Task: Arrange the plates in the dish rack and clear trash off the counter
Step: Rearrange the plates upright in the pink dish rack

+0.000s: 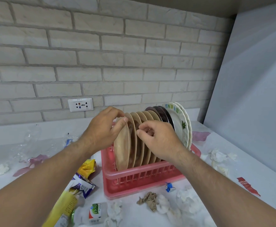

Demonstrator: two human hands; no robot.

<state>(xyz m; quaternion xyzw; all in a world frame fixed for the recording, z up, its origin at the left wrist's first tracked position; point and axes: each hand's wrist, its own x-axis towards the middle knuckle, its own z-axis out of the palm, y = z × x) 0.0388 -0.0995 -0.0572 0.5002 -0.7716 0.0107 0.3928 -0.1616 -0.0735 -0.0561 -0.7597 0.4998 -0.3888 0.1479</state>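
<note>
Plates (147, 115) stand on edge in the pink dish rack (134, 182), which sits on the white counter (219, 192) among scattered trash.

Nearest the person, both forearms reach over a yellow wrapper (87, 166), a purple wrapper (83, 184) and a small labelled bottle (93, 210). A careless pull back could sweep these off the counter's near edge. The crumpled brown paper (148, 200) lies just beside the rack's front wall.

Further in, the left hand (104, 126) pinches the top rim of the front beige plate (122, 148) between thumb and fingers. That plate leans toward the person. If it were let go before its foot sat in a slot, it would probably tip over the low rack wall.

The right hand (160, 141), fingers curled, grips the rims of the beige plates (140, 145) just behind. A hard push here could knock the row back like dominoes into the dark plates (165, 115) and the white floral plates (181, 126), which already lean out over the rack's far end. The rack looks like light plastic and may slide.

In looks, the beige plates are matte tan and shallow, packed close. The dark ones are glossy brown. The farthest are white with scalloped rims, a green leaf motif and pastel squares.
</note>
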